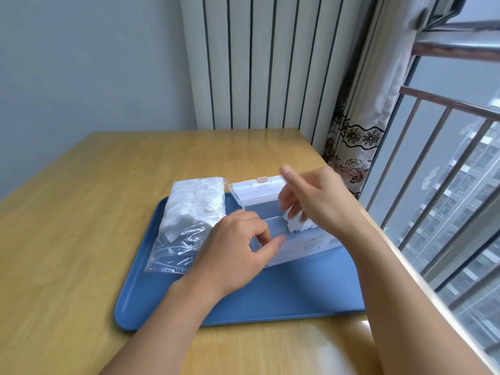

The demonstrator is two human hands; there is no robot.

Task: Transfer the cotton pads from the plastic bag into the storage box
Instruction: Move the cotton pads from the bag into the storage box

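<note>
A clear storage box [300, 243] stands on the blue tray [284, 293] with its lid [254, 192] swung up at the back. My left hand [232, 255] grips the box's left front rim between thumb and curled fingers. My right hand [316, 198] is over the right end of the box and holds a small stack of white cotton pads [296, 221] down inside it, index finger raised. A clear plastic bag [189, 220] with many more white cotton pads lies on the tray to the left of the box.
The tray lies on a wooden table [81, 226] whose right edge runs along a window with metal bars [446, 185]. A patterned curtain [351, 147] hangs at the back right, and a white radiator [257, 63] stands behind the table.
</note>
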